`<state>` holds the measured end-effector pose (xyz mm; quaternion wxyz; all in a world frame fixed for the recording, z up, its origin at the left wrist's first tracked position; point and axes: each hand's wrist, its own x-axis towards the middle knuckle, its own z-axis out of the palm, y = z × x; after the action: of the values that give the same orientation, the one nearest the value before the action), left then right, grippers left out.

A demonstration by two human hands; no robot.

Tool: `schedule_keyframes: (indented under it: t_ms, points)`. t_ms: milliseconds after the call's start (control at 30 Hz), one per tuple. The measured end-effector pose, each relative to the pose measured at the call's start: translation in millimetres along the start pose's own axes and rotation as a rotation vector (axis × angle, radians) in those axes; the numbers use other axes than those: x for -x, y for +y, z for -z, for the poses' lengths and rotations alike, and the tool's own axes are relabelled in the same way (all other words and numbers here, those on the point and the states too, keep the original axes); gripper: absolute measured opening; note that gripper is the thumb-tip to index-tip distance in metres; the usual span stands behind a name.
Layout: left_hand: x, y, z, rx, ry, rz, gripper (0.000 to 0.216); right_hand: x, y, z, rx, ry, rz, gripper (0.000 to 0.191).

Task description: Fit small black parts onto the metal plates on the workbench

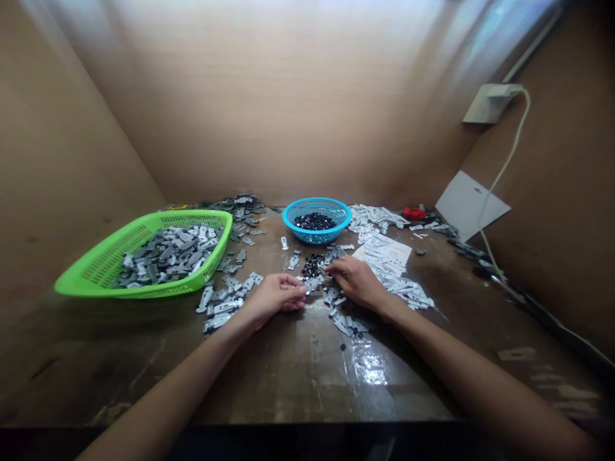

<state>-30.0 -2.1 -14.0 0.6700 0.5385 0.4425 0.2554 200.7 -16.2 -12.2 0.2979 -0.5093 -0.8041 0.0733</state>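
Note:
My left hand (281,296) is closed, thumb pressed to the fingertips; whatever they hold is too small to make out. Right beside those fingertips is a flat grey and white piece (313,283), and I cannot tell whether they touch it. My right hand (354,279) reaches in from the other side, its thumb and forefinger pinched together over the loose pieces. Between the hands and just beyond them lies a small heap of black round pieces (313,264). More flat grey pieces (343,323) lie under and in front of my right hand.
At left stands a green basket (139,224) full of grey pieces. A blue basket (317,238) of black pieces is at the back. White pieces (377,216) and a paper sheet (406,256) lie right, near a red object (414,213). A cable (516,134) hangs along the right wall.

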Motion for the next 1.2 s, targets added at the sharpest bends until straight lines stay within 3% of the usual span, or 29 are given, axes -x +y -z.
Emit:
schedule_keyframes:
  t_ms: [167, 333, 567, 867, 1100, 1200]
  points:
    - [4, 0, -9, -0.021, -0.059, 0.039, 0.041, 3, -7, 11, -0.171, 0.043, -0.048, 0.015]
    - [2, -4, -10, 0.006, -0.068, -0.001, 0.036, 6, -15, 10, -0.336, -0.021, -0.035, 0.009]
    - [3, -1, -10, 0.04, -0.066, -0.065, 0.035, 6, -16, 5, -0.344, -0.073, 0.055, 0.01]
    - [3, 0, -12, 0.014, -0.039, -0.1, 0.036, 7, -19, 5, -0.36, -0.052, 0.012, 0.01]
    - [4, 2, -11, -0.018, -0.039, -0.088, 0.034, 4, -13, 7, -0.434, -0.013, -0.202, 0.017]
    - [6, 3, -12, -0.039, -0.058, -0.096, 0.033, 5, -10, 4, -0.482, -0.087, -0.33, 0.027]
